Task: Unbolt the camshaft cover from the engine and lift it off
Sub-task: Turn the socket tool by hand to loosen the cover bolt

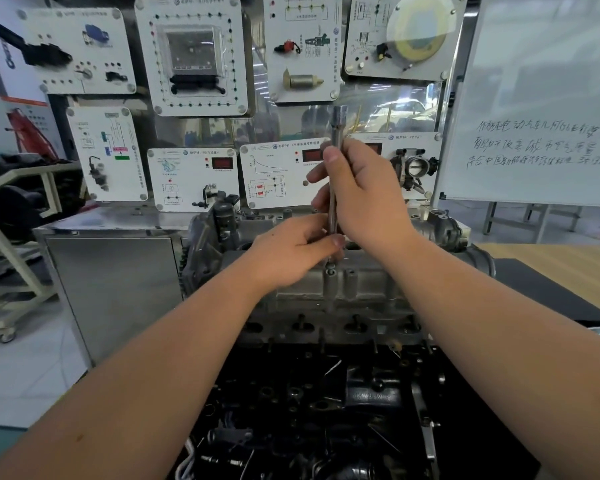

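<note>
Left hand (293, 252): low, fingers curled, pinching a tool shaft.
Right hand (364, 192): higher, wrapped around the same upright shaft.
Forearms: bare, converging.

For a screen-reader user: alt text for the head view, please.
Both hands grip an upright socket extension bar over the camshaft cover: right hand mid-shaft, left hand at its lower end. Training panels stand behind.
</note>
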`<act>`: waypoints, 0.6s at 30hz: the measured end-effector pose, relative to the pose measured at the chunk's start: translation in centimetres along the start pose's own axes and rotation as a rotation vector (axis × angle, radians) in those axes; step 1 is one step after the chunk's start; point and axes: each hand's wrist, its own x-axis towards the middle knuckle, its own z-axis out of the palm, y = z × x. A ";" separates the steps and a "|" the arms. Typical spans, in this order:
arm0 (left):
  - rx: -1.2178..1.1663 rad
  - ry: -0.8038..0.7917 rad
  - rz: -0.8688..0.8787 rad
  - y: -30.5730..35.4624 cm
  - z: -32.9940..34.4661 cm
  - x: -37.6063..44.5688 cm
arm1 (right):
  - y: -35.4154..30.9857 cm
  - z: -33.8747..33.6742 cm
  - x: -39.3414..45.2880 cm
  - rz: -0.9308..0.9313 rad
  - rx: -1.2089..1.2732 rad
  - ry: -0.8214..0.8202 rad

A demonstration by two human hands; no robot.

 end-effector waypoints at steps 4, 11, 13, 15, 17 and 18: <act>0.023 0.034 0.030 0.1 0.1 0.1 | 0.1 0.6 -0.3 0.014 0.081 0.017; 0.183 0.107 -0.034 0.4 0.6 0.3 | -0.5 1.2 -0.2 0.058 0.203 0.174; 0.273 0.115 -0.039 0.2 0.8 0.5 | -0.8 0.8 0.1 0.064 0.202 0.152; 0.366 0.112 -0.065 0.2 0.9 0.6 | -0.8 0.6 0.2 0.057 0.219 0.076; 0.367 0.084 -0.084 0.3 0.9 0.6 | -0.7 0.5 0.2 0.058 0.242 0.041; 0.335 0.065 -0.087 0.5 0.8 0.4 | -0.5 0.6 0.2 0.070 0.263 0.035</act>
